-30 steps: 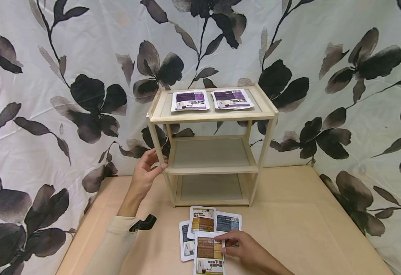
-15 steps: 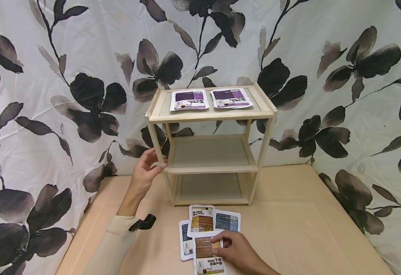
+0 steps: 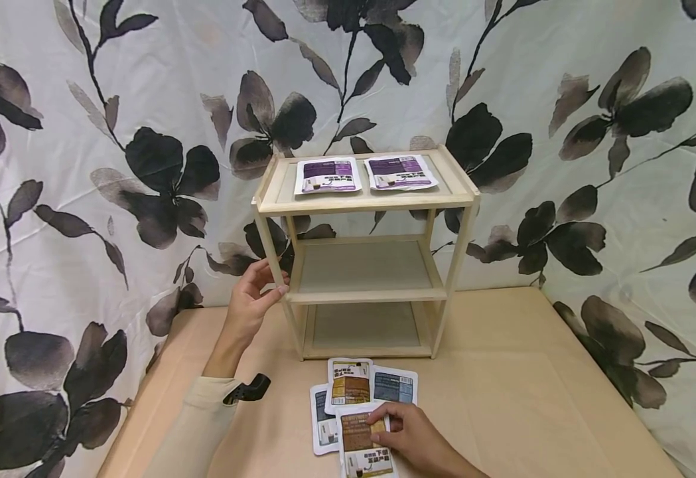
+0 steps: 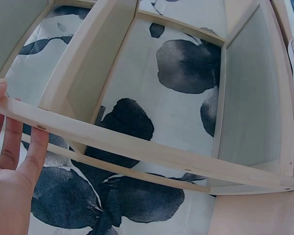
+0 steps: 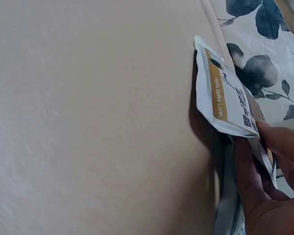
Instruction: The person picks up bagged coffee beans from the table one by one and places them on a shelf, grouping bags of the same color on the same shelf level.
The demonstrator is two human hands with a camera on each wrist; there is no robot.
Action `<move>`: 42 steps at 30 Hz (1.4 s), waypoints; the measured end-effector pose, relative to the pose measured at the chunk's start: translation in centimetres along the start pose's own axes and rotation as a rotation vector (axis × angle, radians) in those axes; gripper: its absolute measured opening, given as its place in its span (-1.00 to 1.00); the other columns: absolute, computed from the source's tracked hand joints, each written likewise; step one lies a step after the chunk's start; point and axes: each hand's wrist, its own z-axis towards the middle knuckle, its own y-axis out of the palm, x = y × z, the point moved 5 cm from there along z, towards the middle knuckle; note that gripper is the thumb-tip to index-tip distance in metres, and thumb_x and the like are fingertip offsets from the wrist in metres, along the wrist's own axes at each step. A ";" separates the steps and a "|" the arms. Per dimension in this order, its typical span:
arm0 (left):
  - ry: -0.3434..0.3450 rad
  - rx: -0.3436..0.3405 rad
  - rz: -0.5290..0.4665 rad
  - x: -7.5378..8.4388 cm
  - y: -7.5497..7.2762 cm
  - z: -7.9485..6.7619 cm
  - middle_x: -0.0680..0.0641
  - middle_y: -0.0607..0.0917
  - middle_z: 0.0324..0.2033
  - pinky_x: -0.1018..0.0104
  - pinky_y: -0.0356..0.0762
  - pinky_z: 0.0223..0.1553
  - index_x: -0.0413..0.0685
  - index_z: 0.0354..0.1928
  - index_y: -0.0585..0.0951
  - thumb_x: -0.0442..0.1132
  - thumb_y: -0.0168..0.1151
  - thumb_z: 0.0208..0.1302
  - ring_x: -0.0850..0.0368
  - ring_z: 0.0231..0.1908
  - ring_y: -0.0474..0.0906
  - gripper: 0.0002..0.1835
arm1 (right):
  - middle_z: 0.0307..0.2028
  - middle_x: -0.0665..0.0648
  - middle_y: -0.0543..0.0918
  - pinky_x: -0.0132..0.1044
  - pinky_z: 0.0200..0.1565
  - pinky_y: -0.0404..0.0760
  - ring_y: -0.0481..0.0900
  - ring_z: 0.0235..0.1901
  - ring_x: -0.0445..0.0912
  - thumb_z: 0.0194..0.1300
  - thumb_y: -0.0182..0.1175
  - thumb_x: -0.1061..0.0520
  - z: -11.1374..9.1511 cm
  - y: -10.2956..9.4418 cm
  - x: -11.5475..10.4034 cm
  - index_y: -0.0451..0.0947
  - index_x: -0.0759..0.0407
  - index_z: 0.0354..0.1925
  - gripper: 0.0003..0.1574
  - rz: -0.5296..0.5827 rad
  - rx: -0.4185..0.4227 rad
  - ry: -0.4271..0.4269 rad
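A pale wooden three-tier shelf [image 3: 367, 296] stands mid-table. My left hand [image 3: 247, 307] holds its front left post [image 4: 152, 144], thumb on one side and fingers on the other. In the head view, my right hand [image 3: 413, 435] pinches the right edge of a brown-and-white coffee sachet [image 3: 356, 435] between thumb and fingers. The right wrist view has this sachet [image 5: 223, 93] tilted above the table, its printed face up. Behind it lie another brown sachet [image 3: 350, 385] and two blue-grey ones, one [image 3: 395, 385] to the right and one [image 3: 322, 421] to the left, partly covered.
Two purple-and-white sachets, one [image 3: 328, 176] left and one [image 3: 401, 172] right, lie on the shelf's top tier. The middle tier [image 3: 365, 265] and bottom tier [image 3: 365, 325] show bare panels. A floral cloth [image 3: 598, 166] hangs behind the tan table [image 3: 515, 372].
My right fingers have shifted slightly left over the brown sachet, and its near end has swung a little to the right. My left hand stays on the post.
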 end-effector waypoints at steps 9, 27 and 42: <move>-0.012 0.001 0.003 -0.1 -0.1 0.0 0.02 0.68 -0.09 0.35 0.64 -0.01 -0.09 0.30 0.50 -0.56 0.31 0.25 -0.17 0.02 0.58 -0.42 | -0.23 0.17 0.72 -0.44 -0.41 0.58 0.62 -0.36 -0.19 0.35 0.28 0.28 0.6 -0.4 0.0 0.64 0.26 0.06 -0.69 0.116 -0.104 0.048; 0.004 0.000 -0.010 -0.2 -0.1 0.0 -0.09 0.68 -0.07 0.36 0.64 -0.04 -0.11 0.28 0.50 -0.58 0.30 0.24 0.04 -0.03 0.62 -0.43 | -0.23 0.35 0.74 -0.33 -0.44 0.68 0.72 -0.35 -0.07 0.42 0.17 0.31 0.8 -2.0 -2.4 0.52 0.29 0.26 -0.54 0.161 -0.170 -0.001; 0.009 -0.013 0.001 0.2 0.0 0.1 0.02 0.68 -0.09 0.36 0.64 -0.05 -0.11 0.29 0.49 -0.57 0.31 0.24 0.15 -0.03 0.62 -0.43 | -0.13 0.39 0.71 -0.31 -0.37 0.70 0.75 -0.28 -0.01 0.40 0.24 0.29 1.5 -3.6 -5.1 0.37 0.34 0.35 -0.39 0.198 -0.149 -0.025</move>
